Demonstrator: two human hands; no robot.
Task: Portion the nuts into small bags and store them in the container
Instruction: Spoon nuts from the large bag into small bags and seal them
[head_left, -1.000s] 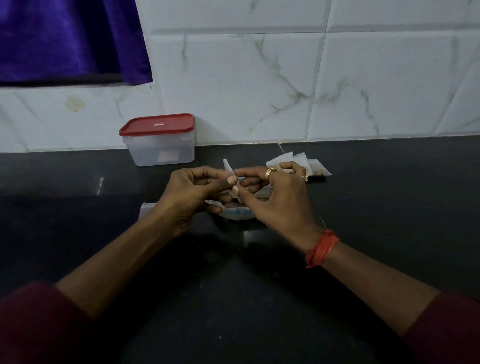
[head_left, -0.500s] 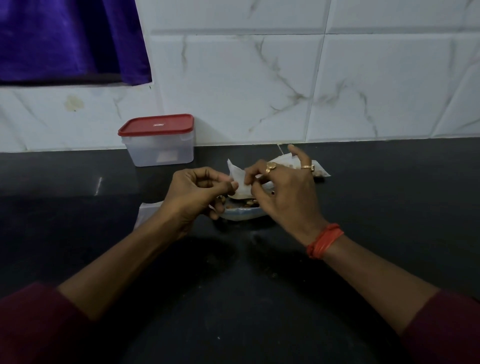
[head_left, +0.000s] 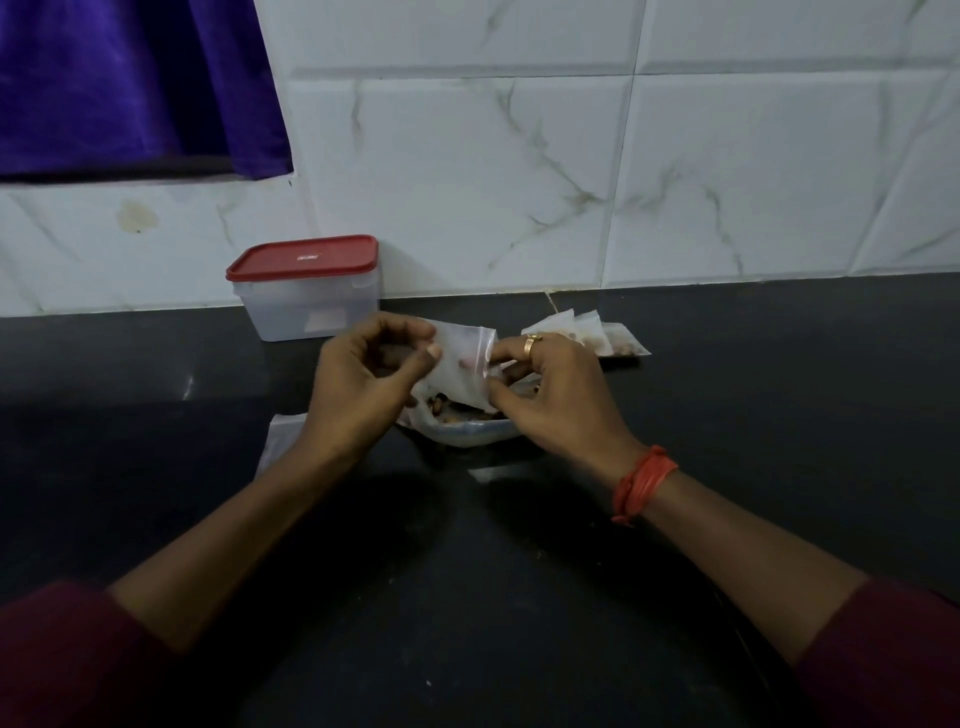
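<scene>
Head view: left hand (head_left: 358, 384) and right hand (head_left: 556, 395) pinch opposite edges of small zip bag (head_left: 460, 366) above plate (head_left: 467, 432) of nuts (head_left: 447, 410). Red-lidded container (head_left: 309, 288) stands closed against wall. Apparently filled bags (head_left: 587, 335) lie behind right hand.

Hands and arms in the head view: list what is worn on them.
The right hand wears a gold ring on one finger, and a wound orange-red thread band circles its wrist. The left hand shows no ring or band. Both forearms are bare up to dark maroon sleeves.
</scene>
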